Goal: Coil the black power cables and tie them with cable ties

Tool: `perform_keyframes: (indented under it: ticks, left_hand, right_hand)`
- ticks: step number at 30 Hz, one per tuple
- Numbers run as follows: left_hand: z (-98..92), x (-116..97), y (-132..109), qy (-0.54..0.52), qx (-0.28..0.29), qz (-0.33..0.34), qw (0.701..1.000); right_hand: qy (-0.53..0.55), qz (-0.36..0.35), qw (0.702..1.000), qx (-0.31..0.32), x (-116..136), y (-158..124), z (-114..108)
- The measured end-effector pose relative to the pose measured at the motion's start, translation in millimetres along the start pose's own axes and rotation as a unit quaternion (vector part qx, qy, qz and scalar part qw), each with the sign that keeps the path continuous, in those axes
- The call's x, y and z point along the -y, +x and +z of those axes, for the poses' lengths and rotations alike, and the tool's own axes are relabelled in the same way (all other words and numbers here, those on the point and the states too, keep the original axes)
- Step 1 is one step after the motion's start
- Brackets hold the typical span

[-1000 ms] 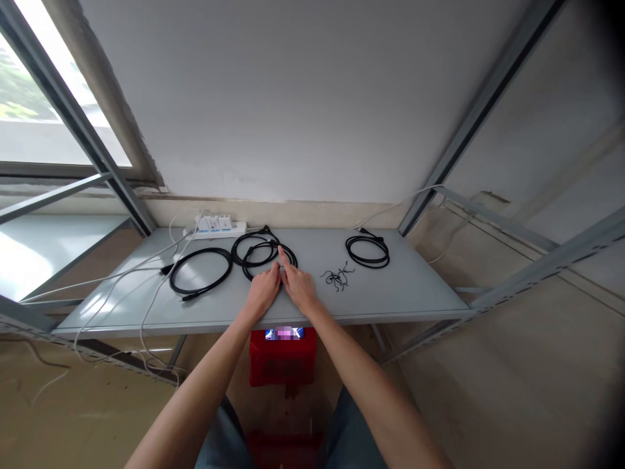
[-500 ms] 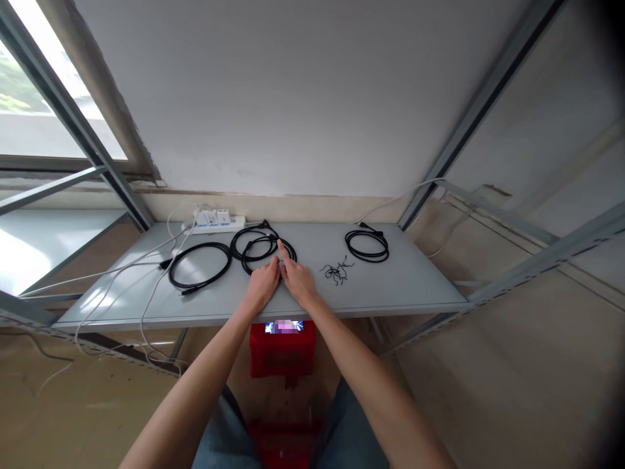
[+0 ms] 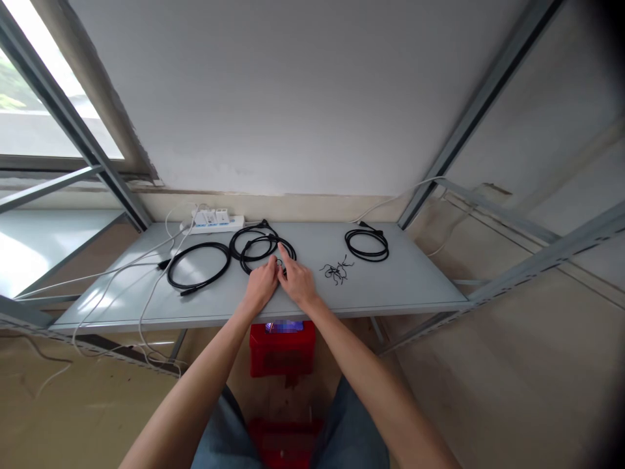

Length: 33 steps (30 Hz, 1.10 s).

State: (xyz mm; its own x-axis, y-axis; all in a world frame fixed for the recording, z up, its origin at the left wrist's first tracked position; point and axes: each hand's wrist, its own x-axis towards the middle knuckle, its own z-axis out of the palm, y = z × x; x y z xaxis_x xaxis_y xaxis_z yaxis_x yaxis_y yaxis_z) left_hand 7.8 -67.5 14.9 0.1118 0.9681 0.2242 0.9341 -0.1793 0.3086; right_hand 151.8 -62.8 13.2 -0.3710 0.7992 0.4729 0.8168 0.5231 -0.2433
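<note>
My left hand (image 3: 262,282) and my right hand (image 3: 297,283) meet at the near side of a coiled black cable (image 3: 250,246). Between my fingertips a thin black twist tie (image 3: 280,262) shows as a small curl. The fingers of my left hand are closed in a pinch on it. My right hand pinches there too, its index finger stretched up and away. Part of the coil's near edge is hidden behind my hands. Another coiled black cable (image 3: 237,236) lies partly under or against this one. Right of my hands sits a loose pile of black twist ties (image 3: 336,271).
A grey shelf (image 3: 405,290) carries everything. One black cable coil (image 3: 168,277) lies at left, another (image 3: 347,244) at right. A white power strip (image 3: 227,227) stands at the back, its white cords crossing the left side. Below is a red stool (image 3: 282,358) bearing a lit screen.
My fingertips have shifted slightly, and the small curl of twist tie shows more clearly between them. The coils and the pile of ties have stayed in place.
</note>
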Motion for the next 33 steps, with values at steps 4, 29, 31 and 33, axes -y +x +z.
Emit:
perform_keyframes:
  ticks: [4, 29, 31, 33]
  left_hand:
    - [-0.5, 0.4, -0.3, -0.005, 0.022, 0.007, 1.000]
    - [-0.3, 0.9, 2.8, -0.006, 0.034, -0.002, 0.999]
    - [-2.3, -0.1, 2.4, -0.008, 0.034, -0.001, 0.999]
    - [-4.2, -1.4, 2.2, -0.010, 0.034, 0.003, 0.999]
  right_hand:
    - [0.004, -0.068, 0.997, -0.043, -1.0, -6.0, 4.9]
    - [0.038, -0.136, 0.982, -0.124, -12.3, -5.9, 20.2]
    - [0.078, -0.134, 0.981, -0.116, -10.6, -6.1, 18.7]
    - [0.159, -0.113, 0.975, -0.104, -7.8, -5.9, 14.8]
